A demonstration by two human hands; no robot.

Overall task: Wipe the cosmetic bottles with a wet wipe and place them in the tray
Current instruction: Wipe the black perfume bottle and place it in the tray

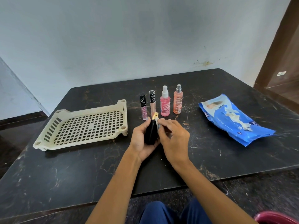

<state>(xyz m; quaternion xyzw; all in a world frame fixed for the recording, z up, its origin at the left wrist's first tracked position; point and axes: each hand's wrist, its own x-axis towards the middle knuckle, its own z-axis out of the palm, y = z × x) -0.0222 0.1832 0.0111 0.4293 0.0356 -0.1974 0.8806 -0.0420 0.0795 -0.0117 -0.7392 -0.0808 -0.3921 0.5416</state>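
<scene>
My left hand (142,139) grips a black bottle (151,131) with a gold top, held above the table's middle. My right hand (174,139) pinches a white wet wipe (157,122) against the bottle's right side near the neck. Behind them a row stands upright: a black-capped lip gloss tube (143,107), a taller pale tube (152,102), a pink spray bottle (165,102) and an orange spray bottle (178,100). The cream slotted tray (53,125) lies to the left with nothing in it.
A blue pack of wet wipes (233,118) lies on the right of the dark marble table (80,172). A wall runs behind the table. A red seat edge (275,217) shows at the bottom right, and my knees sit below the table's front edge.
</scene>
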